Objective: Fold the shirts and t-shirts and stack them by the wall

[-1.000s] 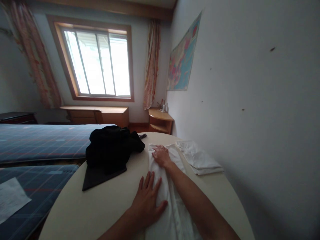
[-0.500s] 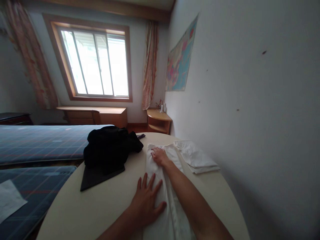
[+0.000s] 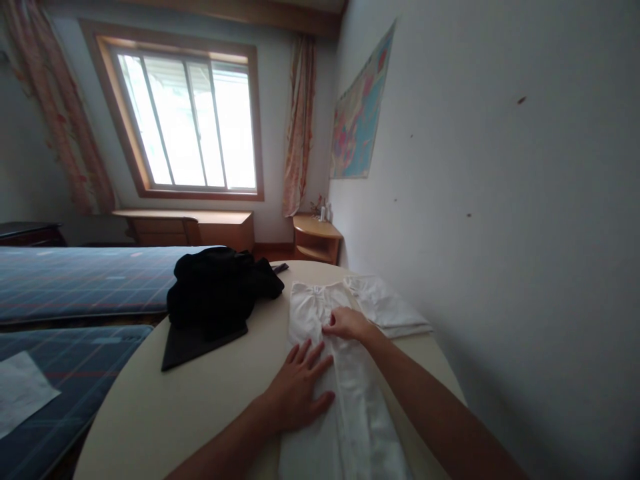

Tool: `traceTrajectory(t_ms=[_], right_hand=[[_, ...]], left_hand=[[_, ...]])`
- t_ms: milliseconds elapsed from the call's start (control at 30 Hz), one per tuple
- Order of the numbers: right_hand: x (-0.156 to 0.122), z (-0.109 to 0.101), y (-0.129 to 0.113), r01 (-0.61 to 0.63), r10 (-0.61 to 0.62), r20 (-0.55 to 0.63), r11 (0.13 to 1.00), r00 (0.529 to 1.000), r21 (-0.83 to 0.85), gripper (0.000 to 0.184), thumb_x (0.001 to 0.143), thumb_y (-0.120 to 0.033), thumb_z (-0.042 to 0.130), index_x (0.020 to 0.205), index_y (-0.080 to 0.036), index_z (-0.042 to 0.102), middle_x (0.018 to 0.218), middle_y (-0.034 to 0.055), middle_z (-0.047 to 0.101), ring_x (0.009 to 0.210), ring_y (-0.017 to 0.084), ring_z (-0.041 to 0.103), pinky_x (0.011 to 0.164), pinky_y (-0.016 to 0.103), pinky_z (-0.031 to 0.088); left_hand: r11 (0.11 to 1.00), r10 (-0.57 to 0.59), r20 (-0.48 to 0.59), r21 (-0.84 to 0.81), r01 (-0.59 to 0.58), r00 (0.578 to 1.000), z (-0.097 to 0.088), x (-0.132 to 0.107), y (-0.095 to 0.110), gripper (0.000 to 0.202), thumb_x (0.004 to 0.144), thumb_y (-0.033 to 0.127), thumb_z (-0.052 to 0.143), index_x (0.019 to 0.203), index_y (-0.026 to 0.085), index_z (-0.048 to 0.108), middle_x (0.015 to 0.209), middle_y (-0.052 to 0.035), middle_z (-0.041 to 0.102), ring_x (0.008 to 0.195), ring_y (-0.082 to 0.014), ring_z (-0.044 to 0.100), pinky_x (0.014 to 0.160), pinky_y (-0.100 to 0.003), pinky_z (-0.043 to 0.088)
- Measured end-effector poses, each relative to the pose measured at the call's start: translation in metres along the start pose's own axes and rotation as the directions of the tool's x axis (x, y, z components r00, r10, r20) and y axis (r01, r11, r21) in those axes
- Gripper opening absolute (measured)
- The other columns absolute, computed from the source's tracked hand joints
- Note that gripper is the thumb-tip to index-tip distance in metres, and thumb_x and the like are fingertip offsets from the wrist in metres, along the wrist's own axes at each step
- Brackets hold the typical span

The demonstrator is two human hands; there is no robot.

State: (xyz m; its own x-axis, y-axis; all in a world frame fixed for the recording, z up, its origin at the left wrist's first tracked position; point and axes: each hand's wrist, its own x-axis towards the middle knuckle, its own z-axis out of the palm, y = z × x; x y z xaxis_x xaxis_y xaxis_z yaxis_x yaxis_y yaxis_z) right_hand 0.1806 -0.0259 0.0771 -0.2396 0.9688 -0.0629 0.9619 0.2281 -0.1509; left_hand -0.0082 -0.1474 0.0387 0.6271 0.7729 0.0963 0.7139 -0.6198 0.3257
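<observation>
A long white garment (image 3: 345,400) lies stretched out along the round beige table (image 3: 200,400). My left hand (image 3: 300,387) lies flat on its left edge with the fingers spread. My right hand (image 3: 347,325) rests on the middle of the garment, fingers curled down onto the cloth as if pinching it; whether it grips a fold I cannot make out. A folded white cloth (image 3: 387,307) sits to the right, near the wall.
A heap of black clothes (image 3: 215,293) lies on a dark folded piece at the table's far left. Two blue plaid beds (image 3: 75,280) stand to the left, one with a white paper (image 3: 23,397). The white wall (image 3: 500,233) runs close along the right.
My right hand has slid back from the garment's far end to its middle. The left hand has stayed flat in nearly the same place.
</observation>
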Motion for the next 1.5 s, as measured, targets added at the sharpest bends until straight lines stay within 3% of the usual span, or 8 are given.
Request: traceTrajectory(t_ms=[400, 567, 733, 933, 1100, 1200, 1333, 1500], right_hand=[[0.002, 0.009, -0.014, -0.017, 0.027, -0.118, 0.996, 0.993, 0.086, 0.032, 0.089, -0.039, 0.049, 0.096, -0.017, 0.073, 0.097, 0.0119, 0.073, 0.092, 0.024, 0.068, 0.074, 0.027, 0.046], [-0.003, 0.023, -0.010, 0.023, -0.005, -0.153, 0.993, 0.988, 0.115, 0.035, 0.096, -0.032, 0.039, 0.106, -0.017, 0.069, 0.109, 0.0121, 0.070, 0.103, 0.022, 0.064, 0.088, 0.028, 0.045], [-0.015, 0.042, 0.000, 0.066, -0.049, -0.160, 0.993, 0.986, 0.101, 0.047, 0.098, -0.032, 0.036, 0.141, -0.017, 0.047, 0.146, 0.0137, 0.046, 0.135, 0.024, 0.041, 0.111, 0.038, 0.030], [-0.002, 0.053, 0.006, -0.009, 0.010, -0.017, 0.997, 1.000, 0.079, 0.062, 0.099, -0.046, 0.026, 0.155, -0.022, 0.022, 0.162, 0.0068, 0.013, 0.149, 0.032, 0.007, 0.115, 0.060, 0.009], [0.026, 0.044, 0.006, -0.041, 0.044, -0.053, 0.998, 0.998, 0.057, 0.062, 0.098, -0.050, 0.027, 0.155, -0.026, 0.024, 0.161, 0.0050, 0.017, 0.148, 0.030, 0.010, 0.116, 0.059, 0.003], [0.036, 0.038, 0.005, -0.064, 0.068, -0.140, 0.997, 0.988, 0.035, 0.059, 0.098, -0.049, 0.031, 0.152, -0.025, 0.032, 0.160, 0.0078, 0.021, 0.148, 0.031, 0.011, 0.116, 0.056, 0.003], [0.029, 0.032, -0.003, -0.023, 0.015, -0.337, 0.999, 0.941, -0.022, 0.045, 0.098, -0.040, 0.037, 0.137, -0.021, 0.051, 0.145, 0.0124, 0.045, 0.135, 0.026, 0.037, 0.112, 0.042, 0.023], [0.004, 0.041, -0.007, -0.047, 0.046, -0.313, 0.999, 0.949, 0.003, 0.044, 0.100, -0.036, 0.031, 0.133, -0.019, 0.053, 0.135, 0.0127, 0.055, 0.122, 0.024, 0.049, 0.104, 0.036, 0.034]], left_hand=[[1.000, -0.005, -0.003, 0.009, 0.005, 1.000, -0.001, 0.002, -0.002, 0.077, 0.090, 0.051, 0.052, 0.155, 0.029, 0.019, 0.161, -0.0067, 0.020, 0.148, -0.0339, 0.012, 0.119, -0.054, 0.014], [1.000, 0.011, 0.003, 0.021, -0.012, 1.000, -0.003, 0.002, -0.003, 0.068, 0.090, 0.049, 0.052, 0.152, 0.033, 0.029, 0.161, -0.0063, 0.020, 0.148, -0.0358, 0.012, 0.117, -0.057, 0.014], [0.999, 0.017, 0.001, 0.034, -0.017, 1.000, -0.006, 0.001, -0.005, 0.064, 0.090, 0.048, 0.052, 0.150, 0.033, 0.034, 0.160, -0.0073, 0.024, 0.147, -0.0357, 0.015, 0.117, -0.057, 0.015], [0.998, -0.006, -0.047, 0.065, 0.009, 0.999, -0.011, 0.005, -0.002, 0.059, 0.088, 0.040, 0.056, 0.145, 0.031, 0.044, 0.158, -0.0073, 0.030, 0.145, -0.0343, 0.024, 0.117, -0.054, 0.020], [0.997, 0.041, -0.099, 0.073, -0.034, 0.994, -0.009, 0.003, 0.012, 0.043, 0.094, 0.029, 0.046, 0.136, 0.031, 0.052, 0.144, -0.0045, 0.050, 0.130, -0.0260, 0.047, 0.111, -0.046, 0.033], [0.997, 0.050, -0.050, 0.059, -0.047, 0.998, -0.004, -0.001, 0.012, 0.050, 0.094, 0.040, 0.048, 0.143, 0.031, 0.044, 0.151, -0.0074, 0.042, 0.137, -0.0310, 0.040, 0.113, -0.052, 0.030], [0.999, 0.044, -0.010, 0.030, -0.043, 0.999, 0.000, 0.001, 0.001, 0.056, 0.094, 0.045, 0.049, 0.148, 0.032, 0.038, 0.157, -0.0076, 0.031, 0.145, -0.0323, 0.027, 0.116, -0.054, 0.022], [0.999, 0.034, -0.026, 0.039, -0.033, 0.999, 0.002, 0.007, -0.008, 0.056, 0.092, 0.041, 0.054, 0.146, 0.032, 0.041, 0.156, -0.0063, 0.034, 0.145, -0.0309, 0.027, 0.117, -0.052, 0.022]])
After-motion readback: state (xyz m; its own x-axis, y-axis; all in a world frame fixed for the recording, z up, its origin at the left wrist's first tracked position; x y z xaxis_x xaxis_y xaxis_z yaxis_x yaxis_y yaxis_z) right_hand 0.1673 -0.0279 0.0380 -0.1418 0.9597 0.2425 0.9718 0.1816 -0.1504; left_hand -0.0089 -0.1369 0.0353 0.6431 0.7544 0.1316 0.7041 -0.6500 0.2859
